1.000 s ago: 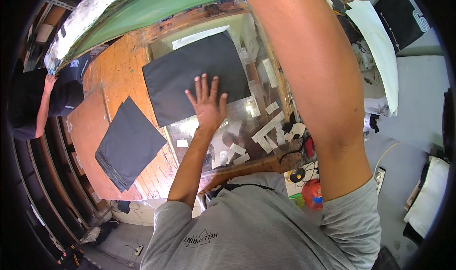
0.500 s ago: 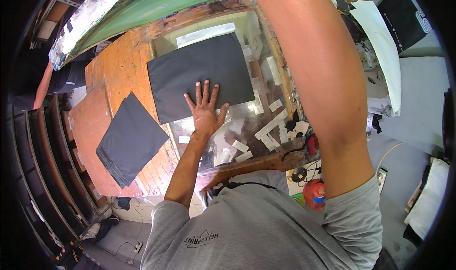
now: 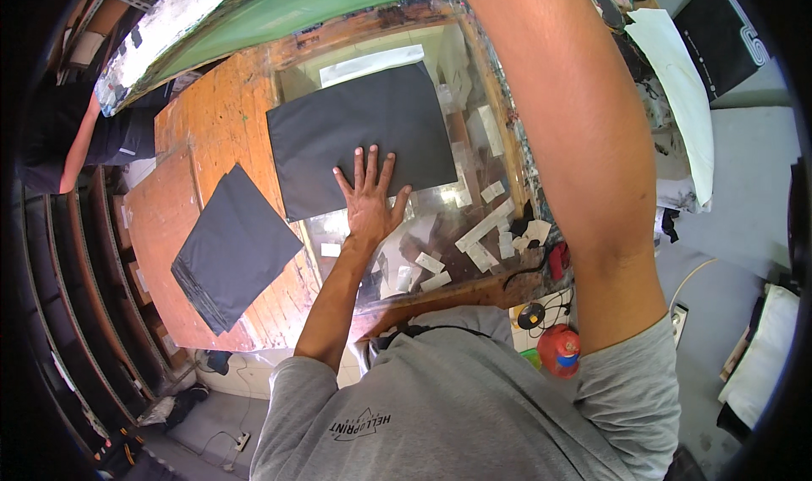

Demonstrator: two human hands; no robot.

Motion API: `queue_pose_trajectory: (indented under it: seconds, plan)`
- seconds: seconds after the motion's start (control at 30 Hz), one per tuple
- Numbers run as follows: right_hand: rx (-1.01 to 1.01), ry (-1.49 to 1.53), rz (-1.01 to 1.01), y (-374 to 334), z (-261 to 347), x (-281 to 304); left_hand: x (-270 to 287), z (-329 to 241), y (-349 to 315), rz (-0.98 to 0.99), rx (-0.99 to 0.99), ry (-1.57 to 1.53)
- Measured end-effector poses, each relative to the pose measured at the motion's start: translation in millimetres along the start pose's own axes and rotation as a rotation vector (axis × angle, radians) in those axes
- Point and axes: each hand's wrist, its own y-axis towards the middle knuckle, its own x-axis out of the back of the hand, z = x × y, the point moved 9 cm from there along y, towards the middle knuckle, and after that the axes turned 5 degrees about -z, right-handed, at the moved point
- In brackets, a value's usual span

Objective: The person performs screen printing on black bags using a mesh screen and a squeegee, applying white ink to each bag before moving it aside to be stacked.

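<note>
My left hand (image 3: 370, 204) lies flat with fingers spread on the near edge of a smooth black sheet (image 3: 359, 113); whether it is cloth or paper I cannot tell. Beneath the sheet is a glass-topped panel (image 3: 423, 227) set in a wooden table, and a white strip (image 3: 372, 65) shows along its far edge. My right arm reaches up past the top of the picture, so the right hand is out of sight. Above the far side of the table, a tilted screen-printing frame (image 3: 296, 12) with green mesh stands raised.
A stack of black sheets (image 3: 237, 248) lies on the wooden tabletop (image 3: 224, 101) at left. Scraps of white tape (image 3: 478, 257) cover the glass nearby. Dark racks (image 3: 93, 312) stand at far left, near another person's arm (image 3: 78, 143). A red container (image 3: 558, 350) sits below right.
The view has shifted slightly. My left hand stays spread on the black sheet, and my right arm remains stretched upward.
</note>
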Motion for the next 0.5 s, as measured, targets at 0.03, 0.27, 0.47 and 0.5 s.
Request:
queue_pose_trajectory:
  seconds: [0.03,0.27,0.47,0.5]
  plan:
    - [-0.017,-0.020,-0.018,2.2,0.7,0.7,0.8,0.4,0.2,-0.004,-0.001,-0.005]
    - [-0.367,0.278,0.010,-24.3,0.0,9.9,8.6,-3.2,7.3,-0.055,0.006,-0.087]
    - [0.095,0.167,-0.319,-154.0,34.1,-58.2,125.6,-15.0,-44.1,-0.504,0.289,-0.945]
    - [0.036,0.150,-0.290,-182.1,36.9,-78.2,127.1,-14.8,-68.6,-0.627,0.392,-1.230]
